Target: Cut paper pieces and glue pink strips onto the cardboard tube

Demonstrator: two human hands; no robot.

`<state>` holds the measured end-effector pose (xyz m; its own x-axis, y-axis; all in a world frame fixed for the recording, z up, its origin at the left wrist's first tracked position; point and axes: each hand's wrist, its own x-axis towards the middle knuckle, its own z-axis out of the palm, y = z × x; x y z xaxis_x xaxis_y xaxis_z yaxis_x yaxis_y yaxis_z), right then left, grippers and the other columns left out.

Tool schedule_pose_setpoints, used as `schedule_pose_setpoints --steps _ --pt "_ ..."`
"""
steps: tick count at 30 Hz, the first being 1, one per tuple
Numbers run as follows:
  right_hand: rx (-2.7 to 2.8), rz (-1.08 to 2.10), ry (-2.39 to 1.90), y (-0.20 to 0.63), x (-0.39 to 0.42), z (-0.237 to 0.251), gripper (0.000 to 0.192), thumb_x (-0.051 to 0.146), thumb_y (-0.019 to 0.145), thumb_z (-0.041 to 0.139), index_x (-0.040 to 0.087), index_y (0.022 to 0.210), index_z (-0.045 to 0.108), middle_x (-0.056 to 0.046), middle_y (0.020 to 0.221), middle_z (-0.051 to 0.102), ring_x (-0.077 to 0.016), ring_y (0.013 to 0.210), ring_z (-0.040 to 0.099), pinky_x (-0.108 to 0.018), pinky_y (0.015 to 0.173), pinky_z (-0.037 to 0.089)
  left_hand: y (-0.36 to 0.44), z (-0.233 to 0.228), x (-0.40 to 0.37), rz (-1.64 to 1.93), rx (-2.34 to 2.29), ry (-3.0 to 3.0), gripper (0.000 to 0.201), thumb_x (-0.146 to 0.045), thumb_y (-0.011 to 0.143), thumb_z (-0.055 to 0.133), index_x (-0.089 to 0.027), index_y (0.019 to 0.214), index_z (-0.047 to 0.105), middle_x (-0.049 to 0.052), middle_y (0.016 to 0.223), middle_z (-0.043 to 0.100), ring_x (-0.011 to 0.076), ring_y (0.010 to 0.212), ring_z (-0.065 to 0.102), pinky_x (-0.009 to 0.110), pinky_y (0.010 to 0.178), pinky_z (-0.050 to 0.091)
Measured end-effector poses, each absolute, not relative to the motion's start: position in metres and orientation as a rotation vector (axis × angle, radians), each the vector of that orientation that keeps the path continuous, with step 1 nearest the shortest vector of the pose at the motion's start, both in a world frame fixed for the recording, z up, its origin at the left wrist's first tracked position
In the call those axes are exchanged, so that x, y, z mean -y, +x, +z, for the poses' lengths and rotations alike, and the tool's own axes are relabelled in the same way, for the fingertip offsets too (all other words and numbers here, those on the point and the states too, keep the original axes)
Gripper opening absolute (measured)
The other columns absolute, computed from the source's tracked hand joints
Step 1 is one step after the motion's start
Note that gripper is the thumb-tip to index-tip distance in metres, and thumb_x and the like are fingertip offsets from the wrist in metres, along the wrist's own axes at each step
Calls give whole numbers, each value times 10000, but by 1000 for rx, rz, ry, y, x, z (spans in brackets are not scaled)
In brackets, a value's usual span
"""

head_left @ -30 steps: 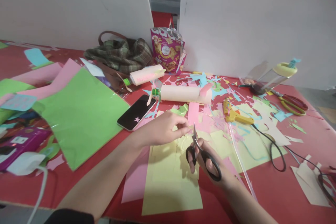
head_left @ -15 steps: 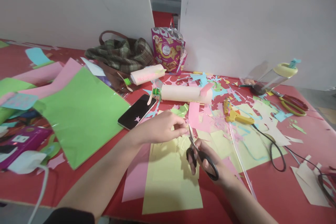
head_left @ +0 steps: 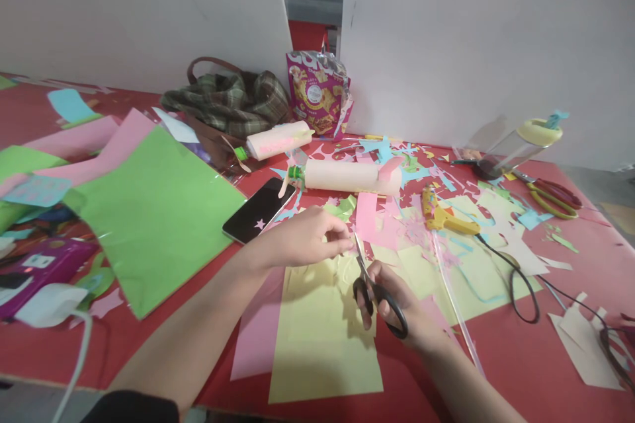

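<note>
My right hand (head_left: 404, 307) grips black-handled scissors (head_left: 367, 281), fingers through the loops and blades pointing up and away from me. At the blade tips, my left hand (head_left: 317, 238) pinches a small piece of paper, mostly hidden by the fingertips; it looks pink. Both hands hover over a pale yellow sheet (head_left: 325, 357), which overlaps a pink sheet (head_left: 253, 337). Just beyond my left hand lies a black-screened phone (head_left: 253, 215) with a small pink star (head_left: 260, 224) on it.
Ahead lies a paper-wrapped bottle (head_left: 347, 176) with a green cap; another wrapped bottle (head_left: 280, 141) is behind it. A yellow glue gun (head_left: 449, 218) and its cord are right, with pliers (head_left: 553, 198) and a tumbler (head_left: 516, 149) beyond. Green sheets (head_left: 159, 218) cover the left. Paper scraps are scattered around.
The scissor handles have drawn slightly closer together and the blades have narrowed. My left hand has shifted very slightly; the things on the table stay put.
</note>
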<state>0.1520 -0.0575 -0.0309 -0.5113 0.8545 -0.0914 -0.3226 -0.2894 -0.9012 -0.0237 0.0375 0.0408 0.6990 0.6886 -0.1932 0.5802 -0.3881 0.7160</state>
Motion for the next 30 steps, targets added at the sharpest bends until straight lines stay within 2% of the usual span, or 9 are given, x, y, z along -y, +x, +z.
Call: schedule_pose_setpoints --steps 19,25,30 --pt "1128 1834 -772 151 56 -29 376 507 662 554 208 771 353 2 717 439 -93 566 416 -243 525 364 -19 36 -37 231 -957 2002 265 -326 731 429 -146 569 537 -11 585 545 97 569 481 195 545 333" --pt "1156 1777 -764 152 58 -28 354 501 688 532 212 792 355 -1 735 456 -105 615 448 -265 614 344 -17 34 -37 249 -906 1940 266 -337 743 424 -150 588 530 -23 559 529 86 535 468 196 542 338" --pt "1111 1785 -745 152 59 -30 337 491 702 522 212 804 362 -9 763 457 -103 614 432 -263 610 333 -13 34 -34 293 -925 1931 262 -323 744 423 -150 564 503 -34 547 512 74 507 434 194 518 320"
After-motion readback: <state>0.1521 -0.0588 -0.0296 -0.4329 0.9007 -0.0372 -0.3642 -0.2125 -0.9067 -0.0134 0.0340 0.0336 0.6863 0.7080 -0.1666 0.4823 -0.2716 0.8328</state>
